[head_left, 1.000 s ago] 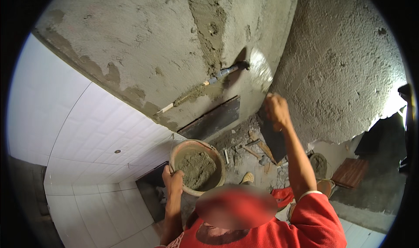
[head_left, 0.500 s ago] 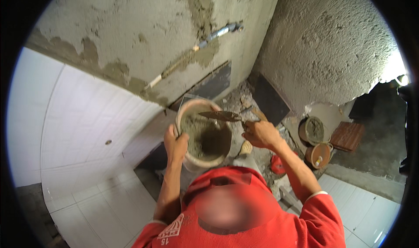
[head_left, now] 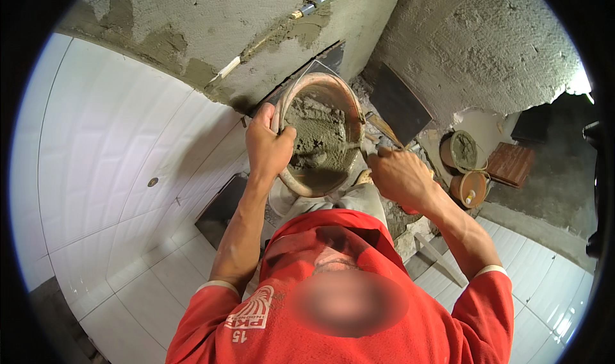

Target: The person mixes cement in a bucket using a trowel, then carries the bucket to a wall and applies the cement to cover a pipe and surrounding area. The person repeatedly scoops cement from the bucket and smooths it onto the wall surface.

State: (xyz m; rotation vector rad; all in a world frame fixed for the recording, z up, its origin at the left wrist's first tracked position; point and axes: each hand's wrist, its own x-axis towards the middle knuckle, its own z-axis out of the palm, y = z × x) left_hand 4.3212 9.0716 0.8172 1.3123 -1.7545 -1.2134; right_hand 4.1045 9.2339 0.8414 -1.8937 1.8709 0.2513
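The trowel [head_left: 359, 147] has been brought down from the wall into the mortar bucket [head_left: 320, 133], so a fresh load is judged underway. The bucket rim is gripped by the left hand [head_left: 266, 147]; the right hand [head_left: 398, 177] is closed around the trowel handle.

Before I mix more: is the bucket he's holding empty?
No. The bucket holds grey mortar heaped inside; left hand grips its rim.
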